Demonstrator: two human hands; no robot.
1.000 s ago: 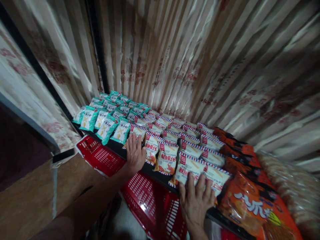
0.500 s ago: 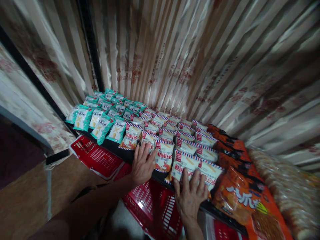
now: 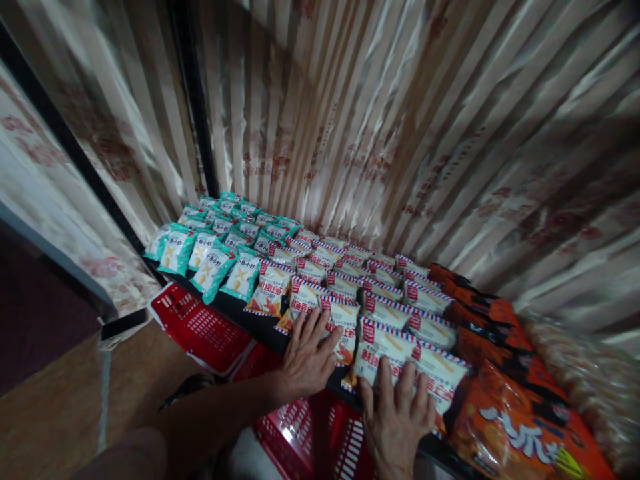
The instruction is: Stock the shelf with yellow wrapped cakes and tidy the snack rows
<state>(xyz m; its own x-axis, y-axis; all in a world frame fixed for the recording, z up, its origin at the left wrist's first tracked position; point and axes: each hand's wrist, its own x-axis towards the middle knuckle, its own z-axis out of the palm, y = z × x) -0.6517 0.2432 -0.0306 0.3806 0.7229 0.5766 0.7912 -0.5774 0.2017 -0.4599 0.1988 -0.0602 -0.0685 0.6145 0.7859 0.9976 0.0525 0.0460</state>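
Rows of small white snack packets with red and blue striped edges lie flat on a dark shelf. My left hand lies open with fingers spread on the front packets near the shelf's edge. My right hand lies open and flat on the front packet to the right of it. Teal and white packets fill the shelf's left part. Large orange bags lie at the right.
Red plastic baskets stand on the floor below the shelf's front edge. A striped, shiny curtain hangs behind the shelf. A black upright post stands at the back left. Wooden floor shows at the left.
My left hand has slid right along the front row, from the packets beside the teal ones to those next to my right hand. My right hand stays flat on the front packets.
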